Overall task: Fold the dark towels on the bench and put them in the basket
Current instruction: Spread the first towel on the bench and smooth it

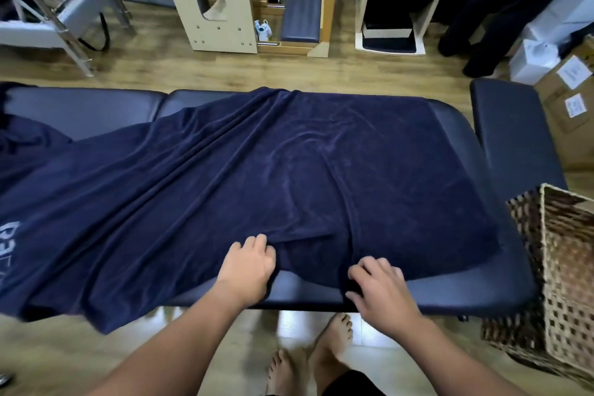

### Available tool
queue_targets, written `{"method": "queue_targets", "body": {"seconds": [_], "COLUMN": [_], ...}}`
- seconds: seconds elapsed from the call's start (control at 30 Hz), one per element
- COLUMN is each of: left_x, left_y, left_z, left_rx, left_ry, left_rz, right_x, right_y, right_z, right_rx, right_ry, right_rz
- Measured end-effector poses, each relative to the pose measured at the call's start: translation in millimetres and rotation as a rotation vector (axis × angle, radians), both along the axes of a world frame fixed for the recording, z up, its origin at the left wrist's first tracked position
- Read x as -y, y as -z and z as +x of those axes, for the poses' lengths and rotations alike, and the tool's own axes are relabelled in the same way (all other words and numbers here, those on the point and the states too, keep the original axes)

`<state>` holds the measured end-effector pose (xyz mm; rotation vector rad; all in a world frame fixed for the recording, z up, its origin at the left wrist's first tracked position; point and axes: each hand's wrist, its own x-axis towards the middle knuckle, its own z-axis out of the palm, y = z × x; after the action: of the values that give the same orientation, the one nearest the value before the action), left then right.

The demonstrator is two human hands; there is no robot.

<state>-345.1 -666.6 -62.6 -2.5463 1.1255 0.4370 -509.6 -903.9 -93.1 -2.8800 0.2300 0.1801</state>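
Presently we pinch the towel [289,154] near edge, left hand [247,270] and right hand [379,289]; length runs leftward.

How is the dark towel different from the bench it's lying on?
The towel is soft navy cloth, creased and spread askew, its left end hanging off the near edge; the bench is smooth, padded and flat. The left hand and right hand grip the towel's near edge, not the bench. Both are dark blue.

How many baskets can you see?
1. The woven basket stands on the floor at the right end of the bench. The frame edge cuts it off, so others could be hidden.
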Motion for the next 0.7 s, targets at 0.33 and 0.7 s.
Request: {"method": "queue_targets", "body": {"seconds": [0.33, 0.7], "left_x": [-7, 17], "left_y": [-1, -25], "left_z": [-4, -32], "left_rx": [0.068, -0.545], "left_ry": [0.108, 0.015], "left_rz": [-0.025, 0.185], "right_x": [4, 3], "right_y": [-9, -33], "right_z": [9, -40], "right_rx": [-0.102, -0.516], "right_ry": [0.236, 0.185], "right_rz": [-0.191, 0.232]}}
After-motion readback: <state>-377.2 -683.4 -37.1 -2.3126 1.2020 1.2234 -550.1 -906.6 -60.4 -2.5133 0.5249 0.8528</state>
